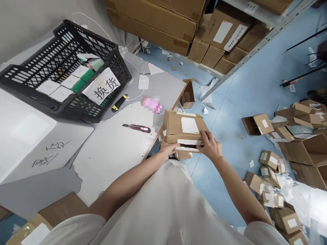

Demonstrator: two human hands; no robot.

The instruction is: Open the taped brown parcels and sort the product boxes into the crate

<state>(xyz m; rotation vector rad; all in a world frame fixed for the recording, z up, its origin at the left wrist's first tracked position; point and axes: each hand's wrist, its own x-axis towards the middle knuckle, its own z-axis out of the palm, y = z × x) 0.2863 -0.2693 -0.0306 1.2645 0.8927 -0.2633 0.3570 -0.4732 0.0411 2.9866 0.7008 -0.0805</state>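
Off the table's edge, in front of my body, I hold a brown cardboard box (173, 126) with white labels on its top and near side. My left hand (168, 149) grips its near left corner. At the near right side, my right hand (211, 144) has its fingers bent over the box's edge. A dark gap shows along the near side between my hands; what is inside cannot be made out. On the table to the left lie a red and black utility knife (138, 128) and a yellow and black highlighter-like tool (119, 102).
A black plastic crate (122, 64) with several small boxes stands on the table (114, 153), beside a white carton (46, 149). Shelves of cartons (224, 30) rise ahead. Several boxes (291, 217) and paper scraps litter the blue floor at right.
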